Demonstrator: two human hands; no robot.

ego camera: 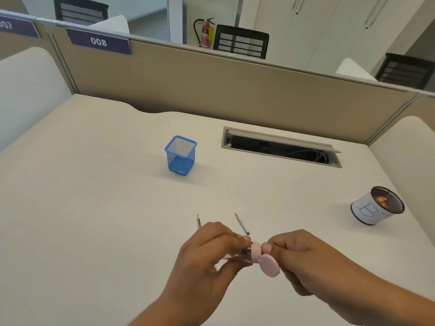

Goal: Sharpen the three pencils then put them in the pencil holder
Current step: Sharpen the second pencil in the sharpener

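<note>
Cream desk [94, 184] bounded by a beige partition [211, 90] labelled 008. Left hand [207, 252] is closed around a pencil that is blurred and mostly hidden by the fingers; right hand [303, 257] pinches a pink sharpener [266, 262], its round lid hanging open. 2 sharpened pencils lie just beyond: one [199, 221] partly covered by the left hand, the other [242, 224] fully visible. Blue mesh pencil holder [180, 156] stands farther back; a paper-wrapped cup [374, 209] holding shavings stands at right, near an open cable tray [280, 147].

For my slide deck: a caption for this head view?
Both hands work a pink sharpener; two pencils lie beyond, blue holder empty.
</note>
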